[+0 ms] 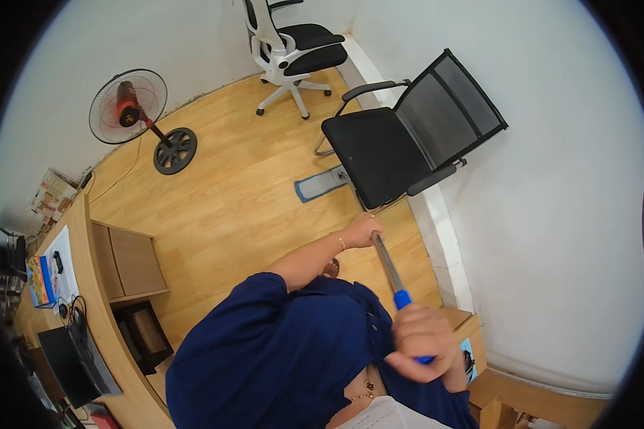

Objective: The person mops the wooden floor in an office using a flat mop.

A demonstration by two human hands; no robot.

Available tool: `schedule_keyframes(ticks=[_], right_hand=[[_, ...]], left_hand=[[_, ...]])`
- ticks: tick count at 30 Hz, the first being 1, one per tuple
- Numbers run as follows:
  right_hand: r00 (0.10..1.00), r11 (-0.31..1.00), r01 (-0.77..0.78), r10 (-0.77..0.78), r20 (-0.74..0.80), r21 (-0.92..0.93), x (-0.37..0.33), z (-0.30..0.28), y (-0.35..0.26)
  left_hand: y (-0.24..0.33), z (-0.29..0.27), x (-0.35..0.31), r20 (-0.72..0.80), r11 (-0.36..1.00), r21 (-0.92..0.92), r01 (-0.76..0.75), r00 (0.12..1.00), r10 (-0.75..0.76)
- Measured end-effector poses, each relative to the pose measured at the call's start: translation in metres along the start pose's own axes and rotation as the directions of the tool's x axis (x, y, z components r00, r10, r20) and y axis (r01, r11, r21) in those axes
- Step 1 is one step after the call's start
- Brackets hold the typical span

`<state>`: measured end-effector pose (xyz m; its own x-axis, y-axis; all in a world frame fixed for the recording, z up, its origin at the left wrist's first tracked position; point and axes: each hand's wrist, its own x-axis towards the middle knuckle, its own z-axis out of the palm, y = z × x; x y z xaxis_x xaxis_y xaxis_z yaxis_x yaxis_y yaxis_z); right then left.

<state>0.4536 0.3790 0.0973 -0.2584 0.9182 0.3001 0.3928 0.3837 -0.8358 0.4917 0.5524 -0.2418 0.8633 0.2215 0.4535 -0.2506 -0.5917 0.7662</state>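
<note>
A flat mop with a metal pole (pixel 388 263) and a blue grip runs between my hands. My left hand (pixel 360 232) is wrapped round the pole, close to the front corner of the black chair (pixel 372 146). Nearer to me, my right hand (pixel 423 342) closes round the blue grip at the pole's top end. The grey mop head with a blue fringe (pixel 320 184) lies flat on the wooden floor, partly beneath the chair. The chair seat hides the lower stretch of the pole.
A standing fan (pixel 129 107) is at the far left, its cord on the floor. Behind stands a black and white swivel chair (pixel 293 53). Along the left runs a wooden desk (pixel 100 286) with a monitor (pixel 69 366). A white wall (pixel 544 179) bounds the right.
</note>
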Motion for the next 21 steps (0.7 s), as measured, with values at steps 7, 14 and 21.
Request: schedule_keyframes(ticks=[7,14,21], right_hand=[[0.995,1.000,0.009,-0.009,0.101,-0.004,-0.012,0.002,-0.006],[0.932,0.936,0.309,-0.333,0.142,0.170,-0.030,-0.014,-0.053],[0.761,0.789,0.437,-0.580,0.289,0.432,0.004,-0.001,-0.085]], left_hand=[[0.010,-0.001,-0.018,0.030,0.993,0.104,0.051,0.998,-0.054],[0.086,-0.006,-0.063,0.015,0.983,0.174,0.056,0.998,-0.060],[0.167,-0.070,-0.159,0.044,0.967,0.220,0.131,0.989,-0.144]])
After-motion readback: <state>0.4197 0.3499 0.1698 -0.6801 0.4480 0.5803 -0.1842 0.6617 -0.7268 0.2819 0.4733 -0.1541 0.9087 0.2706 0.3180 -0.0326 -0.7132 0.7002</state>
